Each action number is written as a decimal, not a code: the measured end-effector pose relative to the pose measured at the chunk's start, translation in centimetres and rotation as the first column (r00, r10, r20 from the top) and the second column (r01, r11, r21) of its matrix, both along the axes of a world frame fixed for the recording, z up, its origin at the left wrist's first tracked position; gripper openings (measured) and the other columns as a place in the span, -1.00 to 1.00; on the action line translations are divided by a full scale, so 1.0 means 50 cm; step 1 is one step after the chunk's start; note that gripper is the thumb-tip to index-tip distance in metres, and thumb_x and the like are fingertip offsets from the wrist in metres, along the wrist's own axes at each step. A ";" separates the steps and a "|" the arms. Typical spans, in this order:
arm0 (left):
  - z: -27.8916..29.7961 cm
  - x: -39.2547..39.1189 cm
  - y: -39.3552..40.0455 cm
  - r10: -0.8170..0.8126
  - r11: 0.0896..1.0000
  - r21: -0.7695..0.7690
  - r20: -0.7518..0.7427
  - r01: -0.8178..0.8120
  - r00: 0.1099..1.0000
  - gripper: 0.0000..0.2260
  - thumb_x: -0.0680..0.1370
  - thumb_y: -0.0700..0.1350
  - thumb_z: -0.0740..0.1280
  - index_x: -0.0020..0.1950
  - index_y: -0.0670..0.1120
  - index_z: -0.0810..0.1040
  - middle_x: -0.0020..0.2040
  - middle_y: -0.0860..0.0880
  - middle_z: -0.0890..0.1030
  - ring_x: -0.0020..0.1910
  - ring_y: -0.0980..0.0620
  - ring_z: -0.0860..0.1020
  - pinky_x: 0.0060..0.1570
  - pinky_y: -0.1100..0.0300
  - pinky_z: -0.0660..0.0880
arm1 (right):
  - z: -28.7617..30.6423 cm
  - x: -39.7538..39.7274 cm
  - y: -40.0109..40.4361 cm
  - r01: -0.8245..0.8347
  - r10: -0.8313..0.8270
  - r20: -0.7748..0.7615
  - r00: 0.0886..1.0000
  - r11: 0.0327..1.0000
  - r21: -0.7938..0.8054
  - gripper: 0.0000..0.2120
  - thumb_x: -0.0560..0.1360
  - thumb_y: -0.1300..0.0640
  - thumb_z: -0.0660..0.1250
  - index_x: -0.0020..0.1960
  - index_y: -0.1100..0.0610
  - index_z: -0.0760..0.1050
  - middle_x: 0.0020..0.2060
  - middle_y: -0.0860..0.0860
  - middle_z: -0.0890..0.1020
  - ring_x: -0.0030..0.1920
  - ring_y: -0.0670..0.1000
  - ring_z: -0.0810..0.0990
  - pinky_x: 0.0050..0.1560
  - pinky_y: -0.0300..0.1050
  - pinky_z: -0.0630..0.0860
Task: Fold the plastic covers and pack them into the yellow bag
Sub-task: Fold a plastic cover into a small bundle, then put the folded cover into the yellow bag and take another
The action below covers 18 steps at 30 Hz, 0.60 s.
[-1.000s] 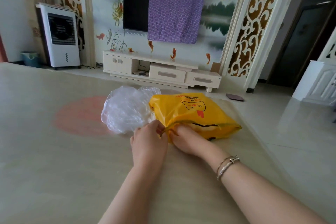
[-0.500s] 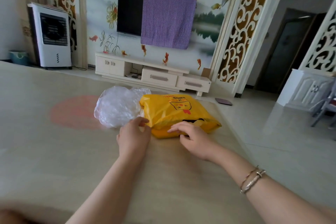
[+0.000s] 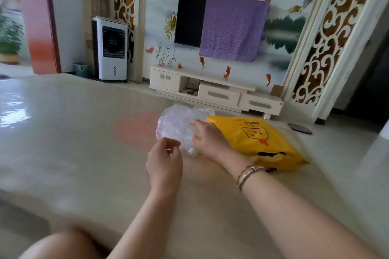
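The covers [image 3: 176,126] lie in a crumpled clear heap touching the bag's [image 3: 259,141] left end. The right hand [image 3: 207,139] is laid on them, fingers spread; the left hand [image 3: 165,160] hovers just beside, loosely curled, holding nothing. One sheet should be separated and flattened before folding.

— What carries it all?

— A wide, glossy beige table [image 3: 88,153], with a faint round pink patch in its top.

— And what lies on it?

— A crumpled heap of clear plastic covers [image 3: 176,125], sitting partly over the pink patch. Just beside them, touching on their right, lies a yellow bag [image 3: 263,143], flat on its side, printed with a cartoon face and red lettering.

— Anything else on the top?

— Nothing more can be made out; the near edge is blurred.
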<state>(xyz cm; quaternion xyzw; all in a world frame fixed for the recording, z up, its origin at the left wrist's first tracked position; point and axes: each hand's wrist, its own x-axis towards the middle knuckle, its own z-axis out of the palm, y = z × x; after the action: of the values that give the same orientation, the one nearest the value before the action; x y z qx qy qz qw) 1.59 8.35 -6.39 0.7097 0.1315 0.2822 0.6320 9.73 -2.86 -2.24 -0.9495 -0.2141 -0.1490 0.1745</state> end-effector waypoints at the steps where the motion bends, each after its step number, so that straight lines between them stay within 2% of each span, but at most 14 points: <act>1: -0.001 0.001 0.002 0.002 1.000 -0.006 0.005 -0.002 1.000 -0.77 0.50 -0.25 0.24 -0.16 0.06 0.58 -0.13 0.17 0.63 -0.08 0.11 0.57 0.16 -0.05 0.48 | -0.003 0.015 0.008 0.030 -0.031 -0.032 0.999 0.999 -0.039 -0.51 0.55 0.15 0.24 0.47 0.05 0.31 0.29 0.10 0.52 0.32 0.14 0.40 0.25 -0.08 0.36; 2: -0.001 0.003 0.004 0.008 1.000 -0.010 0.009 -0.008 1.000 -0.77 0.50 -0.25 0.24 -0.17 0.06 0.58 -0.14 0.17 0.63 -0.08 0.11 0.56 0.17 -0.05 0.47 | -0.007 0.026 0.013 0.057 -0.062 -0.054 0.997 0.995 -0.086 -0.48 0.53 0.13 0.26 0.48 0.02 0.29 0.25 0.12 0.54 0.29 0.16 0.42 0.21 -0.07 0.40; 4: -0.001 0.005 0.007 0.021 1.000 -0.003 0.013 -0.021 1.000 -0.76 0.50 -0.26 0.24 -0.18 0.06 0.58 -0.15 0.16 0.63 -0.08 0.11 0.56 0.18 -0.06 0.46 | -0.011 0.038 0.016 0.110 -0.115 -0.026 0.993 0.983 -0.147 -0.55 0.50 0.14 0.27 0.39 0.01 0.41 0.12 0.09 0.61 0.24 0.15 0.44 0.15 -0.06 0.45; 7: 0.000 0.006 0.006 0.032 0.999 0.015 0.013 -0.033 0.999 -0.76 0.48 -0.26 0.23 -0.18 0.06 0.59 -0.16 0.13 0.63 -0.08 0.09 0.56 0.17 -0.05 0.47 | -0.011 0.039 0.012 0.169 -0.162 0.069 0.984 0.980 -0.101 -0.82 0.50 0.16 0.28 0.04 0.07 0.61 -0.03 0.05 0.66 0.21 0.10 0.45 0.07 -0.06 0.48; 9: -0.002 0.003 0.006 0.047 0.999 0.027 0.027 -0.048 0.999 -0.75 0.48 -0.27 0.24 -0.18 0.06 0.59 -0.17 0.13 0.63 -0.10 0.08 0.56 0.14 -0.06 0.48 | -0.006 0.034 0.009 0.168 -0.164 0.070 0.984 0.985 -0.047 -0.87 0.49 0.16 0.30 -0.05 0.10 0.62 -0.08 0.05 0.66 0.17 0.08 0.47 0.04 -0.06 0.50; 11: -0.002 0.000 0.003 0.067 0.996 0.053 0.073 -0.071 0.995 -0.75 0.48 -0.29 0.24 -0.16 0.05 0.59 -0.16 0.14 0.63 -0.11 0.10 0.57 0.13 -0.07 0.48 | 0.009 0.021 0.001 0.123 -0.131 0.030 0.991 0.975 0.184 -0.90 0.48 0.14 0.34 -0.12 0.14 0.61 -0.14 0.05 0.66 0.06 0.07 0.55 -0.02 -0.08 0.53; 14: 0.002 -0.008 -0.007 0.071 0.984 0.145 0.189 -0.100 0.979 -0.75 0.49 -0.32 0.24 -0.07 0.02 0.56 -0.07 0.13 0.60 -0.09 0.12 0.55 0.01 0.03 0.50 | 0.055 -0.026 -0.027 0.041 -0.014 -0.049 0.999 0.799 0.601 -0.91 0.50 0.14 0.39 -0.14 0.14 0.57 -0.22 -0.02 0.63 -0.16 -0.06 0.57 -0.20 -0.33 0.47; 16: 0.010 -0.015 -0.020 0.031 0.974 0.208 0.257 -0.086 0.966 -0.73 0.49 -0.34 0.25 -0.03 0.03 0.54 -0.04 0.12 0.58 -0.08 0.10 0.53 -0.11 0.21 0.44 | 0.082 -0.060 -0.063 0.028 0.024 -0.062 0.998 0.692 0.722 -0.89 0.51 0.12 0.38 -0.18 0.10 0.54 -0.27 -0.06 0.60 -0.23 -0.12 0.54 -0.25 -0.43 0.44; 18: 0.020 -0.020 -0.037 -0.022 0.974 0.220 0.299 -0.046 0.954 -0.74 0.50 -0.33 0.27 -0.03 0.04 0.54 -0.02 0.13 0.58 -0.09 0.10 0.53 -0.19 0.37 0.39 | 0.095 -0.088 -0.104 0.043 0.057 -0.097 0.994 0.600 0.799 -0.84 0.52 0.11 0.38 -0.23 0.09 0.51 -0.30 -0.04 0.58 -0.24 -0.10 0.53 -0.13 -0.32 0.50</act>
<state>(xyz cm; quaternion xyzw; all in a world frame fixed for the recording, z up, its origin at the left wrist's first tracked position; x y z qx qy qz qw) 0.61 6.50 -5.39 0.7248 0.0057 0.4035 0.5584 5.35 -8.05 2.53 -0.7772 -0.1186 -0.1747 0.5928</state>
